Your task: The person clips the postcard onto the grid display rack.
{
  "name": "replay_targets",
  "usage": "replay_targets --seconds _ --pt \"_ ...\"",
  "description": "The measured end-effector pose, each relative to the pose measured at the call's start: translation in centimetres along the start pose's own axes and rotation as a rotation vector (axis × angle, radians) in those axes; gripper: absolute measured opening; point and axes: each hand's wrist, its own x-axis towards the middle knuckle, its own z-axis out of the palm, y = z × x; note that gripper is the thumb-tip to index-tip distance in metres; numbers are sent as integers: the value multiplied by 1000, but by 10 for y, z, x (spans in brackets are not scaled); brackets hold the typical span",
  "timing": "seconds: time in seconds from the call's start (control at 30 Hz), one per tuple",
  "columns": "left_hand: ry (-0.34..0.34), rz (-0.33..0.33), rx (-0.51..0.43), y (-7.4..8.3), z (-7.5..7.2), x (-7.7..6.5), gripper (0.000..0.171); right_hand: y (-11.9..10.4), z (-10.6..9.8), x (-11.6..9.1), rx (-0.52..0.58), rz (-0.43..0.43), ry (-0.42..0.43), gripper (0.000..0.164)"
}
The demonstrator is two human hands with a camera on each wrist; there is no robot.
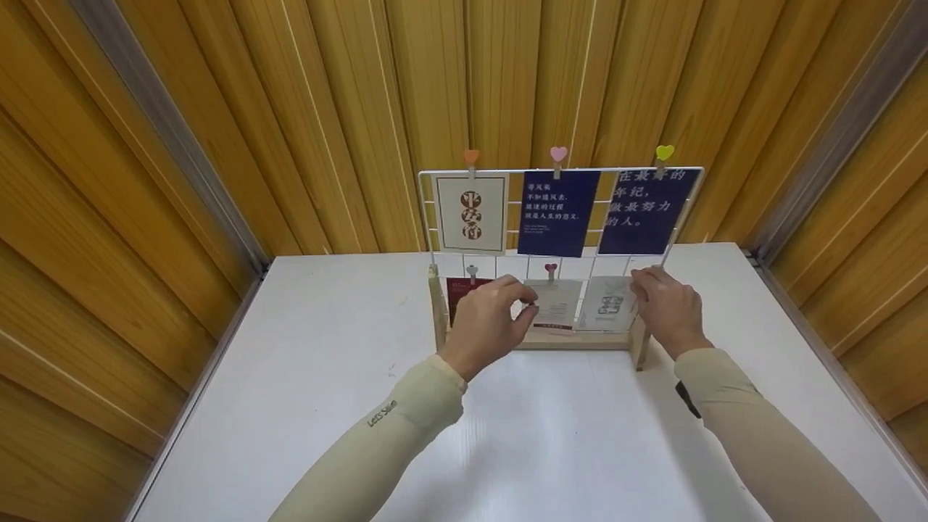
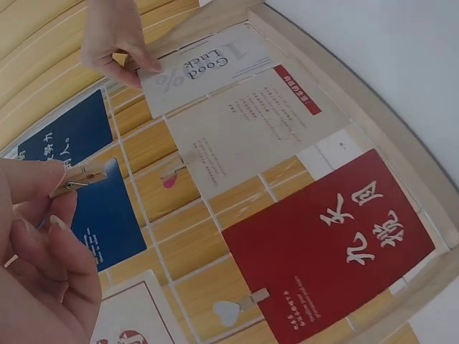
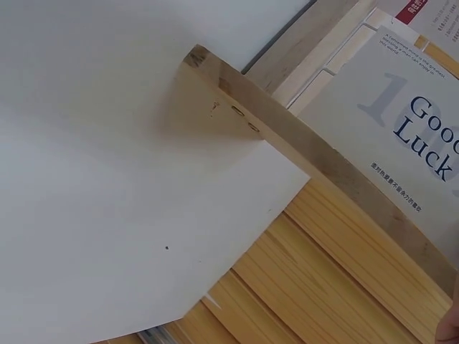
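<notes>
My left hand (image 1: 487, 319) pinches a small wooden clothespin (image 2: 84, 176) between thumb and fingers, in front of the rack's lower row. At the lower right of the white wire grid rack (image 1: 500, 172), my right hand (image 1: 670, 306) holds a pale "Good Luck" card (image 1: 606, 308) by its upper edge. That card lies against the wires, with no clip visible on it. Beside it hangs a cream card (image 2: 244, 129) under a dark pink heart clip (image 2: 170, 180). A red card (image 2: 323, 251) with a whitish heart clip (image 2: 228, 312) hangs at lower left, partly behind my left hand in the head view.
Along the top wire hang a white card (image 1: 471, 239), a blue card (image 1: 573, 243) and another blue card (image 1: 638, 239), with orange, pink and yellow heart clips. The rack has a wooden base (image 1: 580, 341) and stands on a white table (image 1: 333, 348) before yellow wood-look panels (image 1: 348, 109).
</notes>
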Motion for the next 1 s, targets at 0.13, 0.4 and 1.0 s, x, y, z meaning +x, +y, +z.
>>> replay_targets --seconds 0.13,0.4,1.0 --pt "8 31 -11 8 7 10 10 0 2 -2 -1 5 -22 20" --pt "34 66 -10 18 22 28 9 3 9 -9 -1 -13 -5 22" --pt "27 95 29 31 54 62 11 4 13 -9 -35 -79 95 22"
